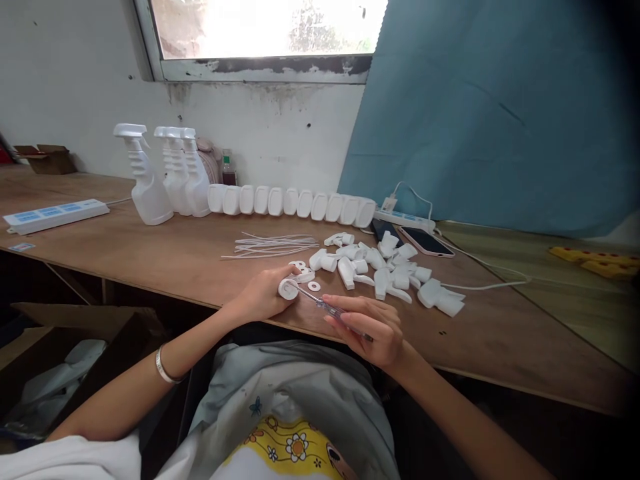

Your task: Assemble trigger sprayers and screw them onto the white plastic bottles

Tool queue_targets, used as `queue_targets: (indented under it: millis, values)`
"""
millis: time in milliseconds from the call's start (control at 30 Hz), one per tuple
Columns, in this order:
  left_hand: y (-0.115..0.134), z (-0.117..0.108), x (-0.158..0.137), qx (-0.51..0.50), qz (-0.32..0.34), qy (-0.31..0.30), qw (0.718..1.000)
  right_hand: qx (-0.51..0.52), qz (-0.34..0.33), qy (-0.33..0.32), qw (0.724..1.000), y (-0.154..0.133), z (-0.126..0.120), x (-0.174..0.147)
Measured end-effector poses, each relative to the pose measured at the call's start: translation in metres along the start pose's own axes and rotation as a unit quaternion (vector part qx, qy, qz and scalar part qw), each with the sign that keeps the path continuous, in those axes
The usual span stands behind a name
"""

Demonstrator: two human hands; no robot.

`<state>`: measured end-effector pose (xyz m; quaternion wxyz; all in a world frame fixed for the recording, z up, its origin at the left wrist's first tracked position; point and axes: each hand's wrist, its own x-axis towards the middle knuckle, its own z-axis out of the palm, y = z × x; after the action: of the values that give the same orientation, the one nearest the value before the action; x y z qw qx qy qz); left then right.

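Observation:
My left hand (pixel 267 293) is closed around a white spray trigger head (pixel 289 289), its round collar facing me near the table's front edge. In my right hand (pixel 373 327) is a screwdriver (pixel 345 319) with a clear handle and thin metal shaft. Its tip reaches to the collar; whether it goes inside cannot be made out. Small white washers (pixel 314 287) lie just beyond my left fingers. A loose pile of white trigger heads (pixel 355 267) spreads to the right. Thin white tubes (pixel 275 245) rest in a bundle behind my left hand.
White spray bottles (pixel 150 193) stand at the back left, beside a row of white bottles (pixel 275 201) with bases toward me. A power strip (pixel 57 215) lies at far left, a phone (pixel 427 241) and cable at right. An open cardboard box (pixel 125 340) sits below the table.

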<state>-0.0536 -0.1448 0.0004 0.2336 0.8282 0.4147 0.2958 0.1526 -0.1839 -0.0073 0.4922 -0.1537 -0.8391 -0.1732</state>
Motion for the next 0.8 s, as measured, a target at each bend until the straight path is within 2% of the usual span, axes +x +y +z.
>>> queue_targets:
  millis: [167, 333, 467, 667, 800]
  values:
    - [-0.002, -0.001, 0.0, -0.019, 0.005, 0.001, 1.0, -0.025, 0.009, 0.03, 0.999, 0.001, 0.003, -0.005]
    - [0.0, 0.002, 0.0, 0.027, 0.011, 0.014, 0.999, -0.063, -0.038, 0.037, 0.997, -0.001, 0.001, -0.001]
    - [0.002, 0.002, -0.001, 0.066, 0.019, 0.007, 0.998, -0.092, -0.046, 0.055, 0.993, -0.003, -0.001, 0.003]
    - [0.004, 0.004, -0.001, 0.062, -0.005, 0.013, 0.998, -0.133, -0.074, 0.03, 0.988, -0.006, -0.003, 0.006]
    - [0.004, 0.008, 0.001, 0.065, -0.043, 0.022, 0.997, -0.141, -0.05, 0.036, 0.988, -0.004, 0.001, 0.003]
